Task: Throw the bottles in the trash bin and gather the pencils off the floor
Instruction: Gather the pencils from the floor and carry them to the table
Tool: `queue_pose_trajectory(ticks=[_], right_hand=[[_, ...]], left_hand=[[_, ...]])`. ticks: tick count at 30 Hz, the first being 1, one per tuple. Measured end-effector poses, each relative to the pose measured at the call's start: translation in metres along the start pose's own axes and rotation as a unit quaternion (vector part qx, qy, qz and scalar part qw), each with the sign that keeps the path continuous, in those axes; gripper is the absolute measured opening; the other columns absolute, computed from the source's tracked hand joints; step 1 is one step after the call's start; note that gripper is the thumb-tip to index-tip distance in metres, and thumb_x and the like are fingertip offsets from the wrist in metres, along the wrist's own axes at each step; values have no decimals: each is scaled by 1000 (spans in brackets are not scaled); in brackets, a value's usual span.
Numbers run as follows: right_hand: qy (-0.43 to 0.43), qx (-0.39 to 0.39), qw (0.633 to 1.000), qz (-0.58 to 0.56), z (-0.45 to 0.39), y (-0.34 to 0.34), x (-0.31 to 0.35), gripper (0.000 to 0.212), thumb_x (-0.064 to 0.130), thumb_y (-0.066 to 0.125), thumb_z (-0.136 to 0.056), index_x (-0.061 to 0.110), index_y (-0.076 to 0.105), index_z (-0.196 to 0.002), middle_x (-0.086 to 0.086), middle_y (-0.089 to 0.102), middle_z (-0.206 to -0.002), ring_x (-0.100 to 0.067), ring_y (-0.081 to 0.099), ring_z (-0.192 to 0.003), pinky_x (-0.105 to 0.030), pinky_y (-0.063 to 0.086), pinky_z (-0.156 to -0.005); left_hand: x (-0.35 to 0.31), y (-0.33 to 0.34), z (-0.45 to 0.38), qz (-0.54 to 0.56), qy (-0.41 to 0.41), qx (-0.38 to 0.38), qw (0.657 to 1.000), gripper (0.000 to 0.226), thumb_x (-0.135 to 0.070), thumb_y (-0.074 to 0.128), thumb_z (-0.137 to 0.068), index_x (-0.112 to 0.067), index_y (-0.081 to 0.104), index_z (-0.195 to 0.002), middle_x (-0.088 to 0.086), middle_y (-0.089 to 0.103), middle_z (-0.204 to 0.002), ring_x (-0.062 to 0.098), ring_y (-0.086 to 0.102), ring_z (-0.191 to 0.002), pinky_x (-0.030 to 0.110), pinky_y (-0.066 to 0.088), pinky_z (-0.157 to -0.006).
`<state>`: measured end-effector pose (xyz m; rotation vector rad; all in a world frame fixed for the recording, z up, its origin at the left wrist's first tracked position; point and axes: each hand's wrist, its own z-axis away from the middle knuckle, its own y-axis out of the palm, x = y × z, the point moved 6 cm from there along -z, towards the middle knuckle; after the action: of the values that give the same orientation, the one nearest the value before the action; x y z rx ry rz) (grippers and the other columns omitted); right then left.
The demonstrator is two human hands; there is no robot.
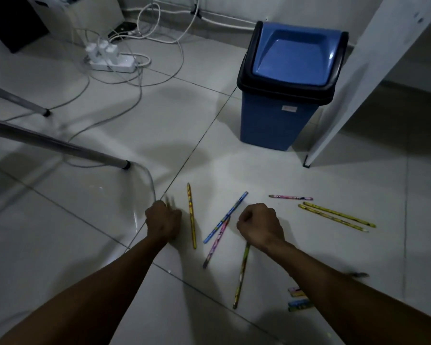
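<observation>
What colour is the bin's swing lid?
Blue, lighter than the bin body, set in a black rim; the swing lid shows clearly in the head view.

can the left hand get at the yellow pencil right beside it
Probably yes: the left hand hovers just left of the yellow pencil, with only bare floor between them and nothing lying across it.

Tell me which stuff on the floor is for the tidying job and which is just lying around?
For the job:
- pencils scattered on the tiles, such as the blue pencil and the pink pencil
- blue trash bin

Just lying around:
- power strip with its cables
- metal furniture legs
- white panel

No bottles are in view.
</observation>
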<state>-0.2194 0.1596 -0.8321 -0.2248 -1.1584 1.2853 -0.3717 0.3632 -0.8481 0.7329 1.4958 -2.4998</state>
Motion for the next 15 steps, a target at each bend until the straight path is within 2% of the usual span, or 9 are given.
queue_pose_trajectory(ticks=[4, 7, 9, 12, 15], right_hand=[[5, 0, 1000, -28, 2, -3, -7, 7, 16, 69, -77, 19, 75, -81, -1, 73, -90, -21, 68, -89, -34, 58, -80], [-3, -2, 999, -43, 4, -5, -11, 8, 14, 69, -78, 20, 75, -79, 0, 73, -88, -19, 68, -86, -35, 59, -79], [-9, -3, 999, -48, 6, -5, -13, 10, 13, 69, -78, 22, 74, -77, 2, 73, -85, -17, 69, -84, -36, 60, -79], [-14, -14, 998, -56, 8, -10, -17, 11, 12, 69, -79, 22, 74, -77, 3, 73, -83, -16, 69, -84, -36, 60, -79], [-18, -22, 998, -65, 11, -17, -21, 11, 12, 70, -80, 21, 74, -79, 3, 73, -84, -15, 69, -84, -34, 60, -78]], left_hand=[[5, 2, -4, 80, -24, 3, 996, 22, -6, 60, -82, 11, 60, -97, 23, 64, -96, 35, 64, -92, 28, 48, -58], [-5, 4, 3, 139, -29, 1, 990, 28, -4, 53, -89, 2, 42, -114, 13, 49, -104, 27, 53, -95, 34, 45, -71], [-13, 7, 4, 152, -21, -6, 988, 36, -12, 56, -89, 3, 42, -118, 16, 51, -106, 32, 54, -99, 34, 44, -70], [-19, 17, 5, 113, -16, 26, 993, 53, -40, 67, -79, 6, 57, -104, 22, 63, -101, 34, 61, -88, 26, 38, -51], [-22, 25, 10, 62, -14, 47, 997, 38, -39, 69, -80, -6, 53, -87, 17, 59, -94, 29, 56, -78, 30, 45, -59]])
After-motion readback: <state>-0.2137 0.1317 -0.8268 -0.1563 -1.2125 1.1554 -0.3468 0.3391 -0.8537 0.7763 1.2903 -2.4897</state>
